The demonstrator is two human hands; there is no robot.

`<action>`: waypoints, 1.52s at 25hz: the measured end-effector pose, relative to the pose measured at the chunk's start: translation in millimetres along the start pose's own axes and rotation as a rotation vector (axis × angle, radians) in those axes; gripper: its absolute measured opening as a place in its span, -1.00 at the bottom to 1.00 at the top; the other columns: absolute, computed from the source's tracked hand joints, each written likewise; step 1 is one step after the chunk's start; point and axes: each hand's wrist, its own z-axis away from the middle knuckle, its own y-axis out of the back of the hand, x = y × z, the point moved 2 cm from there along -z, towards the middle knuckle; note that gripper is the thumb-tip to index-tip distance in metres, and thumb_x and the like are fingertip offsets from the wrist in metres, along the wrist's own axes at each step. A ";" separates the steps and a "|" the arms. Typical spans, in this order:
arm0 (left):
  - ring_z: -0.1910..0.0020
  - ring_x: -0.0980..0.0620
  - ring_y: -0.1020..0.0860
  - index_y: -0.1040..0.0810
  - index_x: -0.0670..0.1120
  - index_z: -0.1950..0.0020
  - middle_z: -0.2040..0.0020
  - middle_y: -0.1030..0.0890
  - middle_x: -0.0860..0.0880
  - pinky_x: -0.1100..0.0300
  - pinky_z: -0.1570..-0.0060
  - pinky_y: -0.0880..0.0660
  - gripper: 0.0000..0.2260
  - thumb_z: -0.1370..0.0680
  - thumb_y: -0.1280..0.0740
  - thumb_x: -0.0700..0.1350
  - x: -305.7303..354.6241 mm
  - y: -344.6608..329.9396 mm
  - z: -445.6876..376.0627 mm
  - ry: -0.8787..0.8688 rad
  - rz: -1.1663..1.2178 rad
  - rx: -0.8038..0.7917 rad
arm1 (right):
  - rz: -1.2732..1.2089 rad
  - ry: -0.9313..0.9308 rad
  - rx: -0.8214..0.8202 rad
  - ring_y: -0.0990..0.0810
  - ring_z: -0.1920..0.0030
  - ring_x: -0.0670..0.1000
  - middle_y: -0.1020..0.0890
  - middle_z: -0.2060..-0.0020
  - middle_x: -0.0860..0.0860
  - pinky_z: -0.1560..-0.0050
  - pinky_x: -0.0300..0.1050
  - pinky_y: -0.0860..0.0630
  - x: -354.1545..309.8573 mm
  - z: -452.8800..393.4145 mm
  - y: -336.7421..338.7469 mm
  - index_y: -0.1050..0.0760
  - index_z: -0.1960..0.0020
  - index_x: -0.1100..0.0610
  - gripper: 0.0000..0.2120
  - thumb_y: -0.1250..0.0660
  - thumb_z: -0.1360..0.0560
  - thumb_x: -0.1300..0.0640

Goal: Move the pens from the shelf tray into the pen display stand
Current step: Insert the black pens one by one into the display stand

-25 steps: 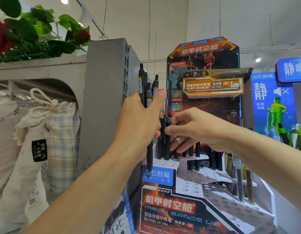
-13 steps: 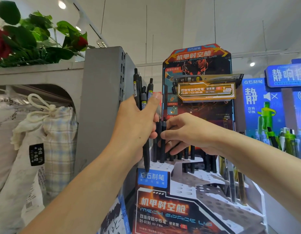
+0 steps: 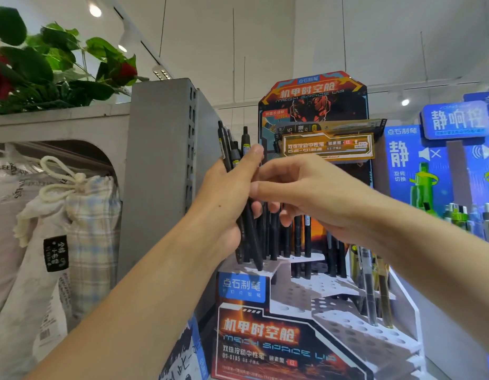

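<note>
Midway, pens going from fist to stand.

Far left, red-flowered green foliage (image 3: 40, 64) tops a grey metal shelf unit (image 3: 158, 165) with a tied checked cloth bag (image 3: 81, 215) below. Next, the left hand (image 3: 224, 204) has its fingers wrapped round a bundle of slim black plastic click pens (image 3: 232, 149), upright, tips hanging just above the top tier of the white perforated pen display stand (image 3: 347, 325). The right hand (image 3: 317, 196) reaches in, thumb and curled fingers (image 3: 268, 187) closing towards one barrel; whether they actually pinch it I cannot tell. More black pens (image 3: 301, 242) already stand in the far holes. These look light, stiff and smooth, likely to slip, so take one mid-barrel and steer its tip into a hole. No shelf tray is visible.
</note>
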 end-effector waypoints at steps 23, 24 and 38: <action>0.13 0.14 -0.62 -0.49 -0.02 -0.20 0.08 -0.59 0.02 0.22 0.33 -0.53 -0.49 -0.55 -0.16 0.37 -17.9 -2.4 -2.8 -0.086 -0.128 0.181 | -0.221 -0.228 0.123 -0.71 0.20 0.04 -0.69 0.15 0.20 0.25 0.03 -0.71 17.2 7.3 -20.8 -0.59 0.04 0.36 -0.85 -0.39 -0.58 0.24; 0.19 0.15 -0.65 -0.49 -0.03 -0.23 0.04 -0.58 -0.06 0.25 0.40 -0.50 -0.52 -0.59 -0.14 0.32 -18.4 -1.0 -3.1 -0.105 -0.167 0.175 | -0.258 -0.238 0.129 -0.73 0.17 0.05 -0.71 0.10 0.20 0.22 0.04 -0.70 17.9 7.4 -14.5 -0.59 0.06 0.30 -0.88 -0.38 -0.59 0.24; 0.46 0.15 -0.40 -0.58 -0.06 0.00 0.40 -0.48 0.06 0.09 0.15 -0.38 -0.65 -0.67 -0.15 0.16 -3.2 8.3 -0.9 -0.253 -0.202 0.101 | 0.067 -0.292 0.227 -0.74 0.25 0.06 -0.74 0.21 0.13 0.14 0.08 -0.71 48.6 -0.4 6.0 -0.57 0.01 0.27 -0.96 -0.40 -0.55 0.34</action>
